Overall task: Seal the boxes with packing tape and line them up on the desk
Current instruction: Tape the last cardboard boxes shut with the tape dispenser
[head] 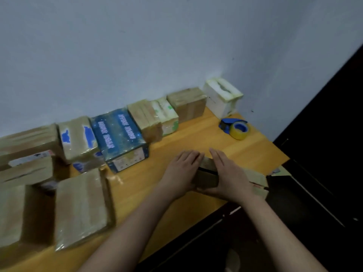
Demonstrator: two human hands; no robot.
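Orange-yellow wooden desk ran from near left to far right along a pale wall. Against the wall stood a row of tape-wrapped cardboard boxes, with a dark blue starry printed box in it and a white foam box at its far right end. More wrapped boxes lay at near left, blurred.

The task's thing, a small brown cardboard box, sat near the desk's near right edge, directly between the hands. Left hand lay flat on its left side and right hand on its right side, fingers straight and pointing away, palms pressing inward. The long axis appeared to run near to far, parallel with the fingers.

Blue tape dispenser with a yellow roll lay far and right of the hands, well apart from them; the right hand was nearer. Judgement: taping comes next, so that reach matters.

Hard to make out: a dark line crossed the box top, seam or gap unclear. The box's sides were covered by the palms. Another brown carton behind the right wrist was partly hidden.
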